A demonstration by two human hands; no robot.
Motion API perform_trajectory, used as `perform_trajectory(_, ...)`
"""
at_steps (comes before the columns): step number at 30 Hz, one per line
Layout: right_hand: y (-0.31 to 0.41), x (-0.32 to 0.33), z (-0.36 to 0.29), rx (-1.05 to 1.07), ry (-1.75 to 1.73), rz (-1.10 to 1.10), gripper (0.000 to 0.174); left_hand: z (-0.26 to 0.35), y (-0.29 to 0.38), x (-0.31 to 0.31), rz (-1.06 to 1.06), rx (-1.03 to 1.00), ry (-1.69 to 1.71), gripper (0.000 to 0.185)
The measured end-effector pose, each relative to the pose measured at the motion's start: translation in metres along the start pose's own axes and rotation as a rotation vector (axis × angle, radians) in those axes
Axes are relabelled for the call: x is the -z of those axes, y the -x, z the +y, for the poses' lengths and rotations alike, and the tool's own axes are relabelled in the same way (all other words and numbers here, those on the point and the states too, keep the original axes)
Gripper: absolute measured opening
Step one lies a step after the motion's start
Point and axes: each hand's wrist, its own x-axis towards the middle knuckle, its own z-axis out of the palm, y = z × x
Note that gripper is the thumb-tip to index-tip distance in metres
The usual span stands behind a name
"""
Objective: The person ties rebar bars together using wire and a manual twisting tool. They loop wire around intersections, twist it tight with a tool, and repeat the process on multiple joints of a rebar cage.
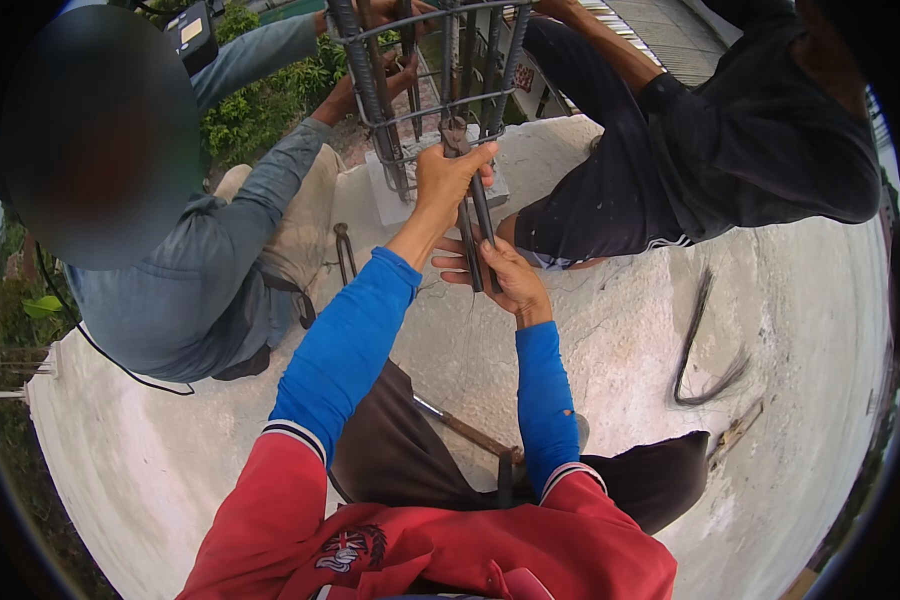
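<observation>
Long-handled end-cutting nippers (480, 214) stand with their jaws up against the lower part of a rebar column cage (450, 82). My left hand (450, 176) grips them just below the jaws, its thumb stretched along the head. Lower down, my right hand (506, 277) is around the handle ends, thumb in front and fingers partly spread behind. Thin tie wires hang under the handles. The cage rises from a small concrete base (397, 210). Whether the jaws hold a wire is hard to tell.
A co-worker in grey (225, 247) crouches left, hands at the cage; another in black (690, 157) sits right. A second pair of nippers (343, 247), a bundle of tie wire (682, 367) and a hammer-like tool (465, 431) lie on the concrete slab (607, 345). Greenery shows beyond its edge.
</observation>
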Motion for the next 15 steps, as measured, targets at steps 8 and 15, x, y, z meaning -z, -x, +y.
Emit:
perform_trajectory(8, -0.014, 0.005, 0.018, 0.004, 0.343, 0.169, 0.059, -0.005, -0.008, -0.002, 0.282, -0.178, -0.443, 0.047)
perform_trajectory(15, -0.016, 0.011, 0.015, 0.014, 0.204, 0.126, 0.066, -0.004, -0.008, -0.007, 0.393, -0.306, -0.615, 0.051)
